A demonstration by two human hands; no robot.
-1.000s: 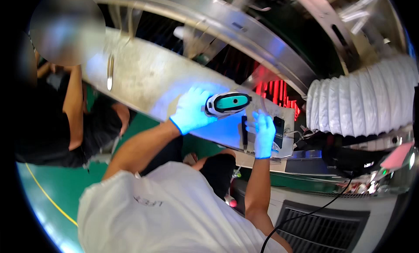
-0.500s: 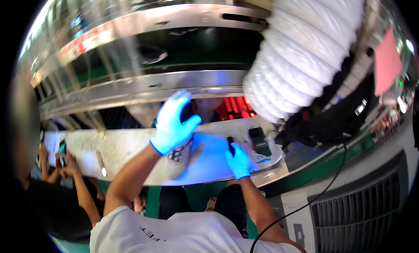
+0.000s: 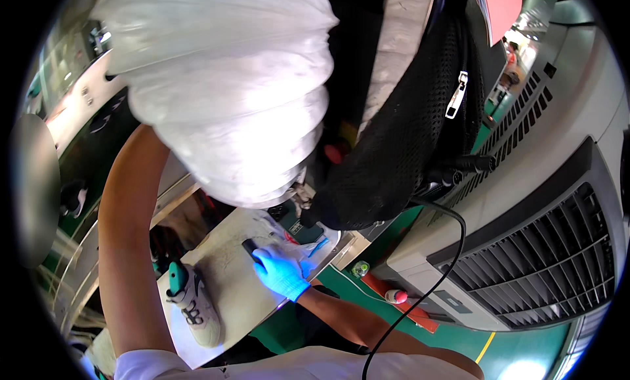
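Observation:
My right hand (image 3: 280,273), in a bright blue glove, has its fingers closed round a small black object (image 3: 250,247) with a rounded end. What kind of object it is, I cannot make out. My left arm (image 3: 131,235) reaches up, and its hand is hidden behind a wide white ribbed duct (image 3: 243,130). A pale grey sneaker (image 3: 199,311) with dark laces stands on the white worktop (image 3: 239,281), left of my right hand and apart from it. Something green (image 3: 176,277) sticks out of its opening.
A dark phone-like slab (image 3: 298,228) and clear plastic lie on the worktop beyond my right hand. A black mesh bag (image 3: 400,144) hangs beside the duct. On the right stands a large grey vented unit (image 3: 525,242), with a black cable (image 3: 453,262) crossing before it.
The view has swung right and nearer the duct. My left hand has left the sneaker and gone up behind the duct. My right hand still grips the black object.

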